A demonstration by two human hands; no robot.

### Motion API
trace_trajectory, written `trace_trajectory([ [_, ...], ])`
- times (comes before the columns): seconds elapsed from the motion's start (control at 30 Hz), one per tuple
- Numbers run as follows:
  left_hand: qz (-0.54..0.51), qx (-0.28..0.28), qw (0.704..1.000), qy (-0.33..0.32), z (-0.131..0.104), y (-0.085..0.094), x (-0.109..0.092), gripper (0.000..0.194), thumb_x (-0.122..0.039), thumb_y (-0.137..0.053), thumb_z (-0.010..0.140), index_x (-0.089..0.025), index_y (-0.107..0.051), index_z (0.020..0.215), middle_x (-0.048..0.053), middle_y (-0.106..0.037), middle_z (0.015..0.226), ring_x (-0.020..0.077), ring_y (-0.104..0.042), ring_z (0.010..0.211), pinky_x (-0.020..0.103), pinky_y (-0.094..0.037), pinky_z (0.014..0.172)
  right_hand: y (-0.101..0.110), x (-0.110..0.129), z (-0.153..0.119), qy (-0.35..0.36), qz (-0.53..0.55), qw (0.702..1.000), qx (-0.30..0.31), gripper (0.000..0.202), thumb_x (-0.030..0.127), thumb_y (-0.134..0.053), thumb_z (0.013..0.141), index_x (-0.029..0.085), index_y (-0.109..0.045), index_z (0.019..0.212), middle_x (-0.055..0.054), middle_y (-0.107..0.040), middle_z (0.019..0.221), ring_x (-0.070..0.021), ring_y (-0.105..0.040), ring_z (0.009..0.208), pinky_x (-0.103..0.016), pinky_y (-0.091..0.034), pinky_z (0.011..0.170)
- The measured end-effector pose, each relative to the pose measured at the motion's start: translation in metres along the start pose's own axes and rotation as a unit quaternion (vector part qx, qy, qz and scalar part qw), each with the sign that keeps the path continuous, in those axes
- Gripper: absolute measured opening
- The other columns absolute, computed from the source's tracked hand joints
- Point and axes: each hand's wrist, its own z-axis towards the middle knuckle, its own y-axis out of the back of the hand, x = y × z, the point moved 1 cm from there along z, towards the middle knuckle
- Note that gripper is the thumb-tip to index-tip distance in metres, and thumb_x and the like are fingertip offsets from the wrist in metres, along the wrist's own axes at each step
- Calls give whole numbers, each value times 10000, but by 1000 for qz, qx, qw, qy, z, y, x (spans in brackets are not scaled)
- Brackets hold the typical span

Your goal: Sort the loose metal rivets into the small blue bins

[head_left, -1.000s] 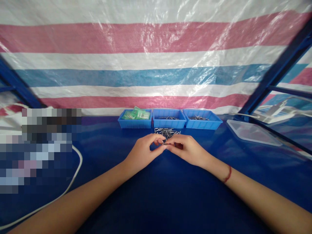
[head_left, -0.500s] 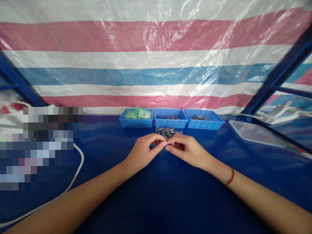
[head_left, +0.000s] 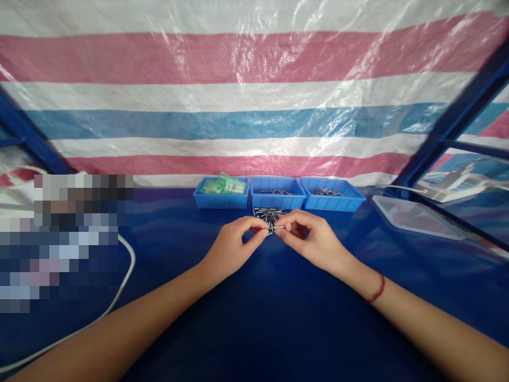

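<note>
Between my two hands is a small thin metal rod [head_left: 275, 227], lying about level. My left hand [head_left: 238, 240] pinches its left end between thumb and fingers. The right end sits in a pinch of my right hand [head_left: 308, 233]. Just behind the fingertips, a pile of similar metal pieces [head_left: 269, 213] lies on the blue table [head_left: 254, 318], partly hidden by my hands. Beyond the pile are a blue bin [head_left: 221, 200] with green bags, a middle blue bin [head_left: 277, 201] and a right blue bin [head_left: 336, 203], both with small metal pieces.
A clear plastic lid [head_left: 413, 217] lies at the right. A white cable [head_left: 129, 265] curves over the table at the left, beside a pixelated area. A striped sheet [head_left: 238, 124] hangs behind the bins, between blue frame posts.
My right hand has moved slightly right and up, away from my left fingertips. The metal rod now shows between them.
</note>
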Motion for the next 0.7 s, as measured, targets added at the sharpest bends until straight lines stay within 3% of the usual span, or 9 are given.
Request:
trace_trajectory([
  [0.2, 4, 20, 1000, -6, 0, -3, 3, 123, -252, -542, 854, -194, -634, 912, 12, -688, 876, 149, -638, 808, 275, -492, 775, 4, 12, -1, 75, -55, 996, -5, 119, 242, -554, 821, 179, -651, 793, 2, -533, 640, -99, -470, 558, -228, -394, 527],
  [0.3, 14, 16, 1000, -6, -1, -4, 3, 196, -252, -561, 843, -189, -601, 1025, 26, -677, 922, 156, -627, 850, 291, -482, 800, 12, 12, 2, 85, -94, 991, -47, 150, 248, -541, 833, 173, -651, 765, -7, -561, 632, -107, -489, 561, -235, -399, 538],
  [0.4, 40, 26, 999, -18, -2, -4, 2, 239, -235, -543, 853, -195, -579, 1086, 31, -667, 936, 166, -601, 894, 324, -462, 837, 31, -1, 10, 47, -143, 977, -150, 196, 311, -538, 840, 172, -675, 816, -23, -601, 648, -124, -497, 556, -254, -402, 549],
  [0.53, 112, 68, 990, -55, -3, -5, -1, 203, -225, -527, 853, -234, -639, 1022, 39, -643, 1020, 209, -520, 1007, 393, -417, 886, 62, -35, 21, -42, -205, 938, -276, 306, 404, -520, 834, 164, -692, 915, -69, -669, 751, -173, -569, 624, -291, -429, 606],
  [0.7, 182, 103, 977, -50, -6, -9, -1, 235, -296, -520, 859, -280, -657, 1049, 33, -606, 1139, 261, -429, 1102, 465, -364, 901, 78, -67, 29, -90, -330, 910, -233, 371, 383, -540, 794, 131, -661, 1039, -71, -658, 706, -240, -593, 719, -357, -424, 721],
])
